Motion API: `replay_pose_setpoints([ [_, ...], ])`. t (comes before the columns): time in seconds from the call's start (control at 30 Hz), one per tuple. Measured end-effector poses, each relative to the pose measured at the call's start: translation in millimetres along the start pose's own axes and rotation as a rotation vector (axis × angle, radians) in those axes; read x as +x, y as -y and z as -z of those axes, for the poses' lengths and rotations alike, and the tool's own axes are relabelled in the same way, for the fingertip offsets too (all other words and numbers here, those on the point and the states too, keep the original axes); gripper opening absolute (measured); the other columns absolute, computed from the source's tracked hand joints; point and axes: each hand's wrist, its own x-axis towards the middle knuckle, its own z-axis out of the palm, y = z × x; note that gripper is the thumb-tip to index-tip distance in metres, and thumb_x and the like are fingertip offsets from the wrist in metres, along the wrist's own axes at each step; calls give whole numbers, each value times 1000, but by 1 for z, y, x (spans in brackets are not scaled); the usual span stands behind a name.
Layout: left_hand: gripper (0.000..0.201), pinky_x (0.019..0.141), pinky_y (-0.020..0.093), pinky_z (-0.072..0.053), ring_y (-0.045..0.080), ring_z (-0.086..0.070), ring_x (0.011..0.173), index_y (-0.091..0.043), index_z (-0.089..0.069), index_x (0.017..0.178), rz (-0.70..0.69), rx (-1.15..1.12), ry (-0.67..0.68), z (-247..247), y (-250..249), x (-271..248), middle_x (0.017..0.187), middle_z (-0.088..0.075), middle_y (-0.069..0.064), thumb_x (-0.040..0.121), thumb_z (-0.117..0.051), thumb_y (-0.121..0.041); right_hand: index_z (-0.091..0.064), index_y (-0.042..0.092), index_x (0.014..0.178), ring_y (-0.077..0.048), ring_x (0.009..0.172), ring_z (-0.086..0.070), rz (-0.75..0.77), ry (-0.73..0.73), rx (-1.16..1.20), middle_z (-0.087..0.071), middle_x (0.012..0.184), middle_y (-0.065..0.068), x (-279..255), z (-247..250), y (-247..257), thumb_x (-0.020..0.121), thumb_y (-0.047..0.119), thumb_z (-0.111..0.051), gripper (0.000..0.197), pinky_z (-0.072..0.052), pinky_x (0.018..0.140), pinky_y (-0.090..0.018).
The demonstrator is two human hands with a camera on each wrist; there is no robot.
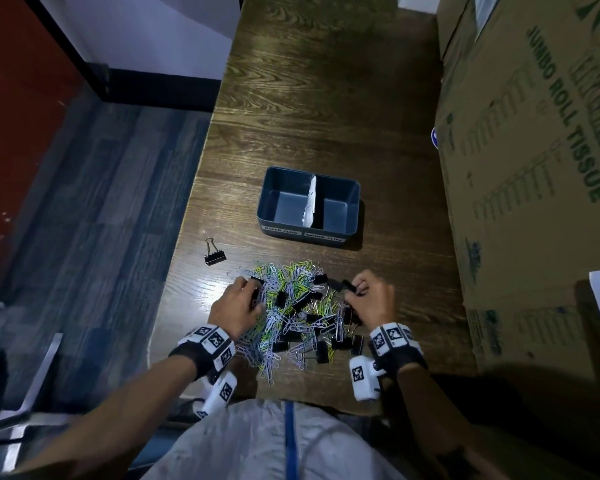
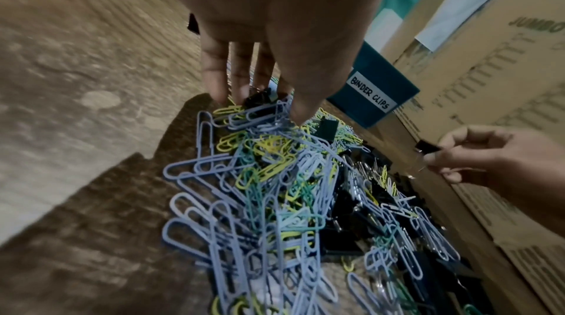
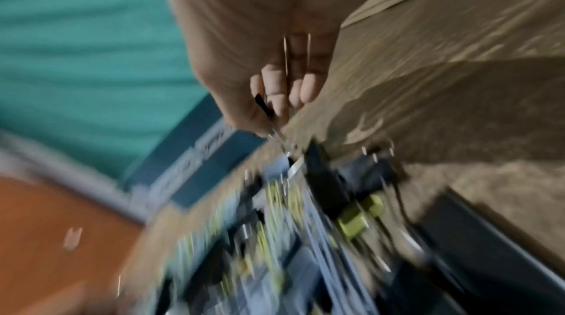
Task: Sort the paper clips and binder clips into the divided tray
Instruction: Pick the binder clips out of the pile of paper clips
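A mixed pile (image 1: 291, 317) of blue, yellow and green paper clips and black binder clips lies on the table near me. Behind it stands the blue divided tray (image 1: 352, 206), with a white divider and both compartments bare; its right label (image 2: 371, 94) reads BINDER CLIPS. My left hand (image 1: 253, 296) reaches into the pile's left side, fingertips (image 2: 223, 95) and thumb closing round a black binder clip (image 2: 257, 100) tangled with paper clips. At the pile's right edge my right hand (image 1: 352, 291) pinches another black binder clip (image 1: 347, 285), seen also (image 2: 428, 147) from the left wrist. The right wrist view is blurred.
One lone binder clip (image 1: 214, 253) lies apart at the left, close to the table's left edge (image 1: 187, 209). A large cardboard box (image 1: 534, 168) walls the right side. Bare wooden table (image 1: 326, 98) stretches beyond the tray.
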Motion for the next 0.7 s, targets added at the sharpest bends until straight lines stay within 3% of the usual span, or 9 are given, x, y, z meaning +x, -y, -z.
replay_pose_setpoints([
  [0.07, 40, 73, 29, -45, 14, -50, 99, -29, -44, 122, -15, 1, -9, 1, -3, 2, 117, -48, -4, 89, -59, -46, -63, 20, 88, -11, 76, -66, -12, -88, 148, -66, 84, 4, 5, 11, -9, 78, 7, -79, 23, -56, 66, -24],
  [0.2, 30, 64, 23, -37, 13, -53, 87, -30, -48, 107, -3, -77, -46, 5, -12, 9, 100, -56, -8, 85, -68, -32, -64, 16, 91, -19, 82, -67, -245, -215, 283, -67, 83, 2, 20, 30, -35, 78, 11, -80, 21, -45, 63, -24],
  [0.27, 33, 62, 22, -43, 13, -58, 82, -28, -50, 108, 2, -165, -43, 6, -16, 10, 91, -59, -9, 83, -71, -23, -67, 14, 93, -24, 87, -67, -313, -217, 258, -68, 83, -1, 26, 34, -48, 78, 12, -81, 21, -38, 59, -23],
  [0.33, 30, 65, 29, -54, 13, -62, 78, -27, -54, 103, 22, -279, -17, 9, -15, 14, 87, -62, -9, 82, -73, -19, -68, 13, 98, -25, 91, -67, -338, -197, 226, -71, 90, -6, 28, 34, -56, 78, 12, -81, 23, -37, 61, -23],
  [0.4, 26, 62, 28, -56, 12, -64, 75, -26, -56, 97, 42, -385, 2, 14, -11, 15, 86, -64, -6, 81, -74, -16, -67, 13, 103, -27, 101, -63, -337, -240, 175, -69, 105, -10, 26, 29, -57, 80, 12, -78, 26, -43, 74, -27],
  [0.47, 23, 57, 22, -51, 12, -65, 72, -25, -58, 92, 34, -429, -7, 21, -7, 12, 83, -65, -4, 80, -76, -17, -64, 19, 105, -30, 111, -55, -278, -322, 44, -60, 116, -10, 23, 20, -52, 82, 13, -75, 26, -49, 88, -42],
  [0.53, 20, 58, 19, -47, 9, -64, 71, -23, -59, 88, 28, -427, -26, 29, -3, 9, 82, -65, -5, 80, -76, -15, -63, 23, 105, -26, 112, -51, -131, -320, -68, -57, 116, -5, 18, 6, -43, 83, 18, -73, 24, -50, 91, -44],
  [0.63, 23, 61, 22, -42, 9, -59, 72, -25, -60, 80, 10, -384, -98, 38, 8, 7, 84, -63, -6, 78, -71, -4, -64, 22, 111, -20, 113, -48, 96, -101, -122, -56, 116, 2, 15, -17, -23, 87, 22, -70, 24, -45, 96, -37],
  [0.7, 28, 65, 23, -43, 11, -59, 75, -24, -59, 79, -3, -414, -137, 44, 17, 5, 88, -61, -4, 76, -67, 3, -60, 24, 124, -20, 118, -45, 140, 52, -227, -52, 123, 3, 15, -32, -9, 87, 22, -71, 38, -43, 103, -40],
])
